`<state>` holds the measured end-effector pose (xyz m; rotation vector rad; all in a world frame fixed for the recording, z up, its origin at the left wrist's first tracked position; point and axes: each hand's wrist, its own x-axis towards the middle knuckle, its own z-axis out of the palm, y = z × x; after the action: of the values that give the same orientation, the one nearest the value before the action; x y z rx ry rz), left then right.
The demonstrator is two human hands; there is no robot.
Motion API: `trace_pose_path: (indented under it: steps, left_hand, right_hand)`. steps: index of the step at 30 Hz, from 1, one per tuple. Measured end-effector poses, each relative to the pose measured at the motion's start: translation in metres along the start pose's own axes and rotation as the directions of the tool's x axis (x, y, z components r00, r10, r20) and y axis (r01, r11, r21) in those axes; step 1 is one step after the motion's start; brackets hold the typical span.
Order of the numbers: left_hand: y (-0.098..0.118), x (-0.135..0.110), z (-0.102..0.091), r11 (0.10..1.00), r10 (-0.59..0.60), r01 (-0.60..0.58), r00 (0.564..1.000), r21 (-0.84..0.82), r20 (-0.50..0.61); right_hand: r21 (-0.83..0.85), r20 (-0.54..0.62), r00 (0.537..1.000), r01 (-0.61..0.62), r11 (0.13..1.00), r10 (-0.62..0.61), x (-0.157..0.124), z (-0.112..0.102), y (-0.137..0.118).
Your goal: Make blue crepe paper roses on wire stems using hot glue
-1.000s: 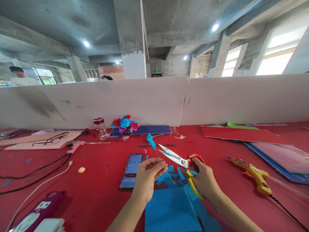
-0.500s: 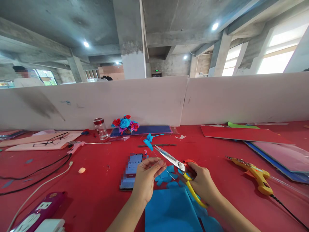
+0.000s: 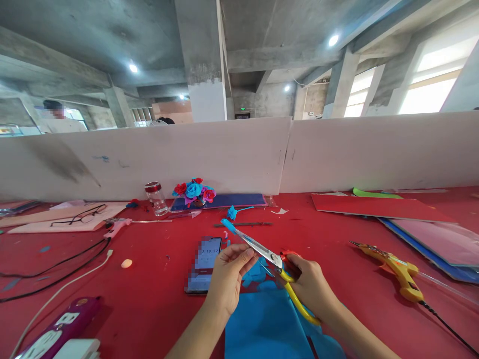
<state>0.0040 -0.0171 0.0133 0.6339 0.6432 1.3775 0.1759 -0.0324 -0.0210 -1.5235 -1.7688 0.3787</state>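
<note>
Between thumb and fingers, my left hand (image 3: 229,271) pinches a thin wire (image 3: 266,269) whose upper end carries a small blue petal-like piece (image 3: 228,225). My right hand (image 3: 313,285) is closed around the yellow-handled scissors (image 3: 264,248). Their blades point up and left, with the tips at the blue piece; whether they touch it I cannot tell. Below my hands lie a blue sheet (image 3: 264,324) and several loose blue cut pieces (image 3: 254,274), partly hidden. Just beyond the blade tips rests a blue flower (image 3: 232,213) with a stem.
A phone (image 3: 204,267) lies left of my left hand. A yellow glue gun (image 3: 396,269) and stacked coloured sheets (image 3: 430,244) are at right. Behind stand a flower arrangement (image 3: 193,192) and a glass jar (image 3: 156,199). At left are a power strip (image 3: 56,329) and cables.
The scissors have moved slightly left, bringing their blade tips up to the blue piece. That piece has tilted a little. A person in the background has shifted to the right.
</note>
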Motion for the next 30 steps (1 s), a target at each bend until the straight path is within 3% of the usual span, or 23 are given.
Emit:
trace_pose_path:
  steps: [30]
  left_hand:
    - [-0.0026, 0.0031, -0.0043, 0.997, 0.022, -0.021, 1.0, 0.075, -0.012]
  right_hand:
    - [-0.077, 0.024, 1.0, -0.017, 0.997, 0.019, 0.0012, -0.0008, 0.0015]
